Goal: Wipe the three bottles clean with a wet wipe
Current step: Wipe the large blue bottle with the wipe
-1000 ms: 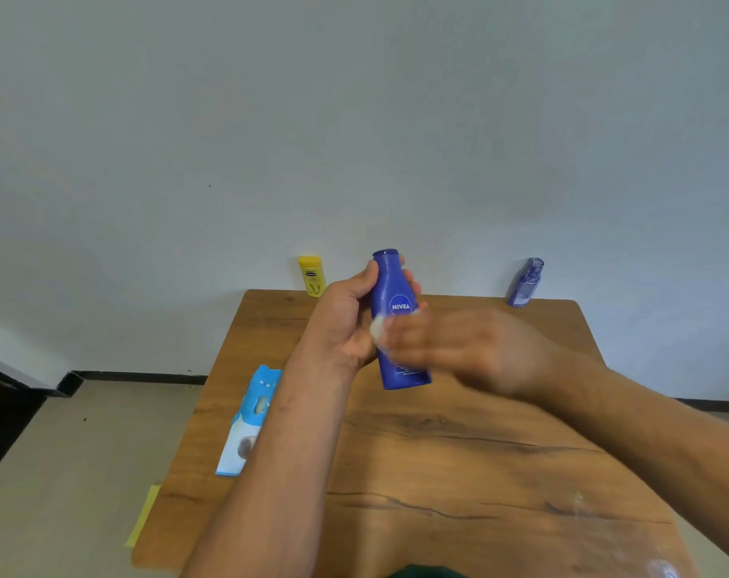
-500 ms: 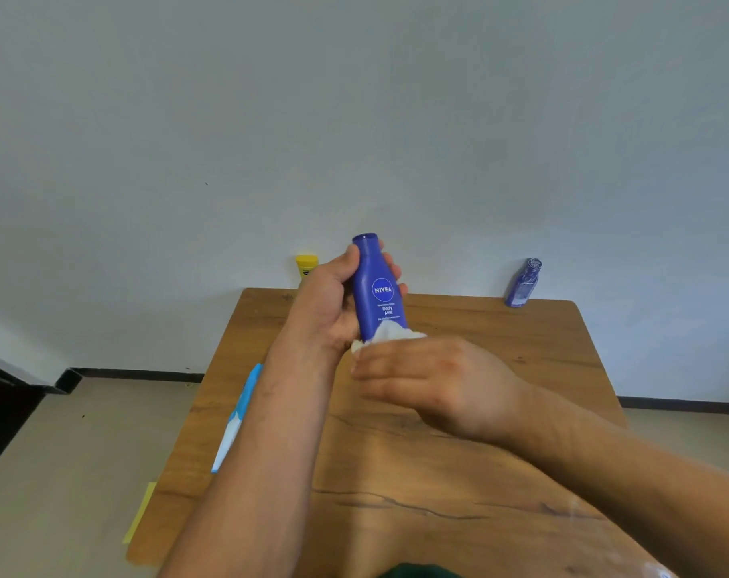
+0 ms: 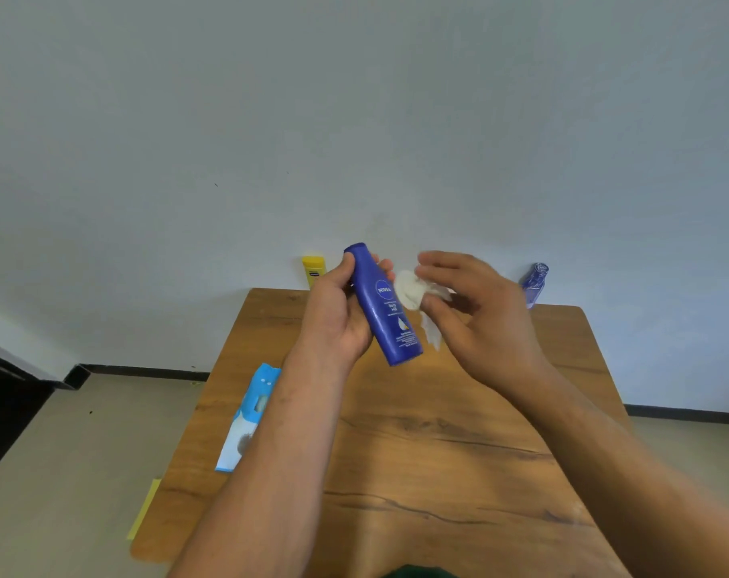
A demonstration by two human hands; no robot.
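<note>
The right hand [image 3: 479,310] has come up off the lower half of the bottle [image 3: 381,302], now bare; its fingers pinch the bunched wipe [image 3: 410,287] just beside the upper half. The left hand [image 3: 337,314] stays clamped round the bottle, tilted above the desk [image 3: 437,452]

Soft, even daylight-ish lighting, no harsh glare; wide-angle bends the edges, and the whole thing's slightly soft.

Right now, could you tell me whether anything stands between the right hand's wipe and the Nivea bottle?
Nothing visible does: the wet wipe pinched by the right hand sits just beside the Nivea bottle, which the left hand grips.
</note>
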